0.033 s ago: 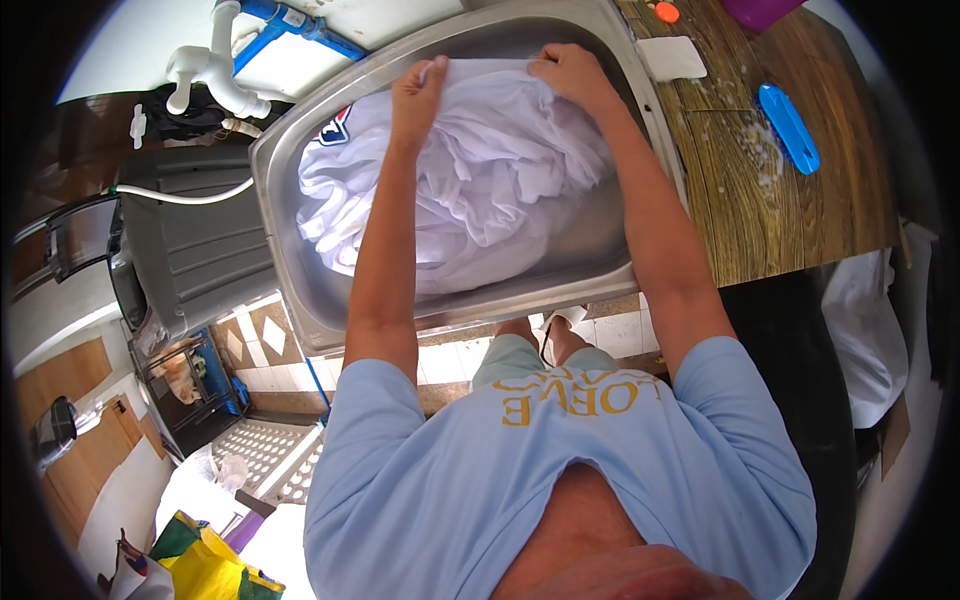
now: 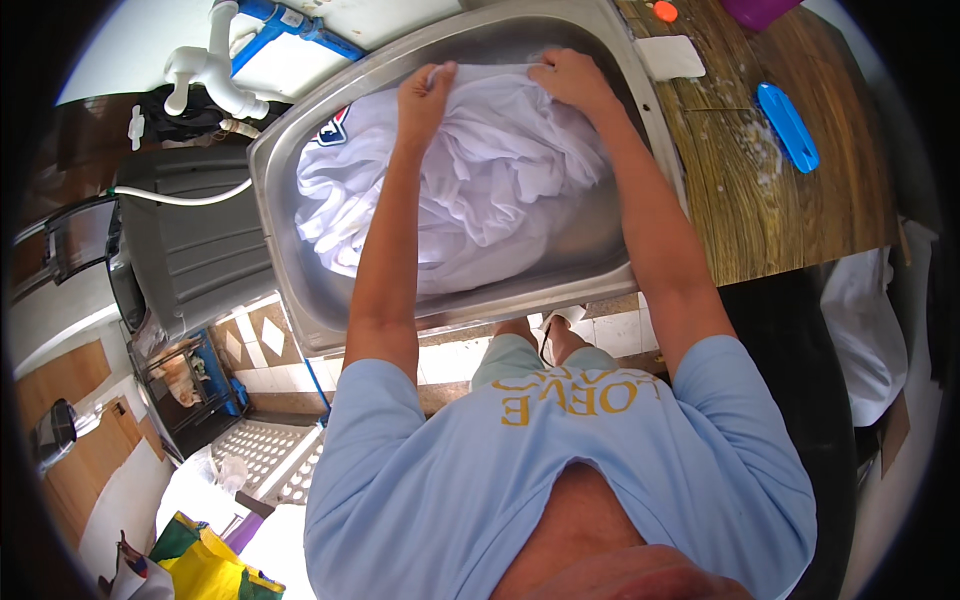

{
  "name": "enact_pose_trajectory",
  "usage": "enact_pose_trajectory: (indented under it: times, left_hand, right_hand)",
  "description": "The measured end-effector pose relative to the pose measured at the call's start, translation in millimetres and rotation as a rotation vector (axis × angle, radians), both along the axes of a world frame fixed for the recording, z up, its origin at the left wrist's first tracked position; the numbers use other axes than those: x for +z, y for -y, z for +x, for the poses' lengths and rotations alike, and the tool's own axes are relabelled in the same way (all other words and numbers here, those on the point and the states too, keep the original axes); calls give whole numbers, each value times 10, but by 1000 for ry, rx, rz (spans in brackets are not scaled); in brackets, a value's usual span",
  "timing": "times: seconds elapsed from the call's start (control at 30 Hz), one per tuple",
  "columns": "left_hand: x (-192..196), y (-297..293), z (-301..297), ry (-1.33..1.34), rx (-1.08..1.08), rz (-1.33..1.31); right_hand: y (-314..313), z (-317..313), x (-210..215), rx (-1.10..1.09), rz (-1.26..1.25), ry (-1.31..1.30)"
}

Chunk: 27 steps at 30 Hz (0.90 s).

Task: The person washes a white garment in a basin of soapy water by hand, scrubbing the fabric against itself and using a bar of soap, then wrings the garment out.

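A crumpled white garment lies in a metal sink, with a dark blue and red patch showing at its far left. My left hand is closed on the garment's far edge, fingers pinching the fabric. Farther right along that same edge, my right hand grips the cloth between thumb and fingers. A strip of fabric stretches between both hands. My left forearm crosses over the heap and hides some of it.
Right of the sink is a wet wooden counter bearing a blue brush-like piece, a white pad and an orange cap. A white faucet sticks out at the upper left, above a grey ridged lid and white hose.
Both hands have shifted slightly toward me, the left one also a little to the right. The garment's far edge has come slightly nearer with them.
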<state>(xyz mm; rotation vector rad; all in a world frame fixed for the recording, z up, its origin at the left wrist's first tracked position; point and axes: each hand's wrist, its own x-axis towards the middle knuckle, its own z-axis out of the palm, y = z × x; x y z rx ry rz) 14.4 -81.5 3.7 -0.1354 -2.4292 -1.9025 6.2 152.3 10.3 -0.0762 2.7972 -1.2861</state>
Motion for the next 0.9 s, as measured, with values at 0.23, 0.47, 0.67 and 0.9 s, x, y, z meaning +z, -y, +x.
enact_pose_trajectory:
  times: [0.23,0.47,0.67,0.9]
  left_hand:
    - [-282,-103,136,-144,50,-569]
    - [363,-418,110,282,54,769]
    - [269,-1438,355,-451,-9,112]
    - [114,-1039,-127,-442,235,-240]
  right_hand:
    - [84,-42,-148,12,-129,81]
    - [211,-38,-76,-418,-1653,652]
    - [169,34,-743,-29,-1784,477]
    - [710,236,117,-474,-1626,543]
